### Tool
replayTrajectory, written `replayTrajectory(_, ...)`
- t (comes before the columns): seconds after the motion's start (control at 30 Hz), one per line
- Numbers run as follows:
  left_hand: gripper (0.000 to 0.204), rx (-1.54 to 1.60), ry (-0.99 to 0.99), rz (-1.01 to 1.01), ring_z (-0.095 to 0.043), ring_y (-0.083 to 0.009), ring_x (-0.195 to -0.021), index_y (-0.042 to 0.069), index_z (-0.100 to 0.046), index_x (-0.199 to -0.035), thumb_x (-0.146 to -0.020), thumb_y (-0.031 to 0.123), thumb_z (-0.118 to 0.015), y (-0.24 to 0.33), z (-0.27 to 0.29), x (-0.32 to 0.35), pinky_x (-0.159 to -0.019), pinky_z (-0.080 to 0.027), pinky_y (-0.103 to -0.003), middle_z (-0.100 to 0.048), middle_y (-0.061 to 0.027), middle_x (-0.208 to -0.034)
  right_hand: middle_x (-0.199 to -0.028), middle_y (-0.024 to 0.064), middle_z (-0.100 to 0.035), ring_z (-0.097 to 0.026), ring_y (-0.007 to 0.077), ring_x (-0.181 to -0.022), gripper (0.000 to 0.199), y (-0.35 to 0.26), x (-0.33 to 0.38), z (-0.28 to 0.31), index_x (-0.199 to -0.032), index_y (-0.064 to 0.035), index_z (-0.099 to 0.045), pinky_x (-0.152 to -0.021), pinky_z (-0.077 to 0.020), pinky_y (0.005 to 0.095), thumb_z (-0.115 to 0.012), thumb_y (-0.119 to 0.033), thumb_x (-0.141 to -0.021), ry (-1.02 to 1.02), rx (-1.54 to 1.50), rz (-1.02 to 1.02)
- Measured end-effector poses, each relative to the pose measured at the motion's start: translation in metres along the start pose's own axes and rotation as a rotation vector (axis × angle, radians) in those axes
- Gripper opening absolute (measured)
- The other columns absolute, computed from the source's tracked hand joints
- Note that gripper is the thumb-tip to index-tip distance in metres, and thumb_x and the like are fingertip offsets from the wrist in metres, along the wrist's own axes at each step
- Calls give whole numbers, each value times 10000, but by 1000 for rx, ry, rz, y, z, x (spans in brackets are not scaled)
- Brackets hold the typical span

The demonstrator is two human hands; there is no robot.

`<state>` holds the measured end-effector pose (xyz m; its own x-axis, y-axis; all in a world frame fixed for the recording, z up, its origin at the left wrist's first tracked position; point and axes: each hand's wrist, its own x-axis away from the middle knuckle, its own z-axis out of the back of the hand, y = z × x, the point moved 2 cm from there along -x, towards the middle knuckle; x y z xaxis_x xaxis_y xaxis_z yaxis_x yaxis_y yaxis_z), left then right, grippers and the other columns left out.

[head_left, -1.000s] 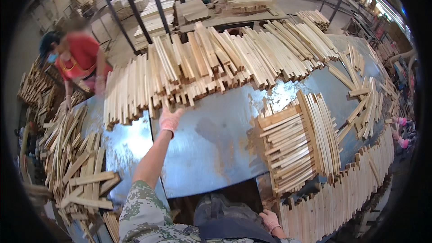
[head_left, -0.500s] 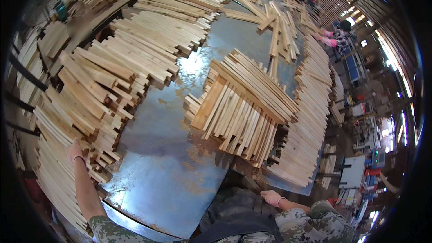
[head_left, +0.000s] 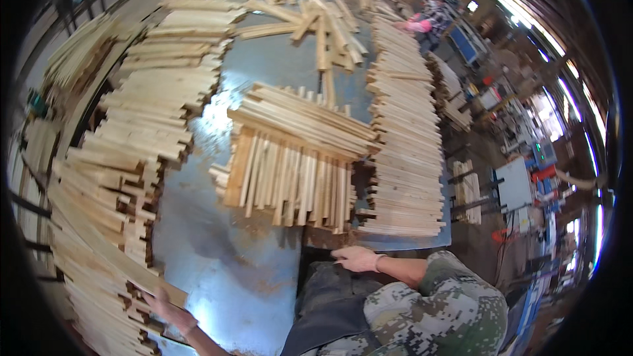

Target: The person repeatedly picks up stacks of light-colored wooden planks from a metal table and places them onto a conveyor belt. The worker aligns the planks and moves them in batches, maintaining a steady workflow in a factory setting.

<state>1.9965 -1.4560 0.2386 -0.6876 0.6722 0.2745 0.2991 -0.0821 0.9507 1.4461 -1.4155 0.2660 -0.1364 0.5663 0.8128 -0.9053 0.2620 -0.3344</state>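
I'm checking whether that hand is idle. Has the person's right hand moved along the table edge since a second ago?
No. The right hand rests at the near edge of the metal table, just below the middle stack of wooden slats, as before; only the camera turned.

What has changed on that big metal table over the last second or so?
The view has swung to the right. The left hand, earlier stretched out to the long stack of slats, now grips the near end of a slat there. The right hand stays resting at the table's near edge. The crossed bundle of slats in the middle and the row along the right lie as before.
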Motion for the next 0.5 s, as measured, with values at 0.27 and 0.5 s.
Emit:
replayTrajectory(0.27,495,135,-346,165,-663,-227,-924,-42,-593,-1322,-901,178,-730,-44,-195,176,-833,-581,-371,-663,-113,-1099,-1088,201,-719,-693,394,-1030,436,-27,-20,77,-1310,-64,-616,-906,-539,455,-642,-357,-989,460,-345,490)
replayTrajectory(0.5,460,-251,-334,199,-710,-217,-902,-37,-631,-1215,-850,167,-825,-90,-321,254,-801,-592,-362,-725,-132,-1064,-1405,199,-680,-705,316,-1211,700,2,-40,92,-1595,-32,-485,-1052,-536,388,-721,-342,-1014,456,-611,693)
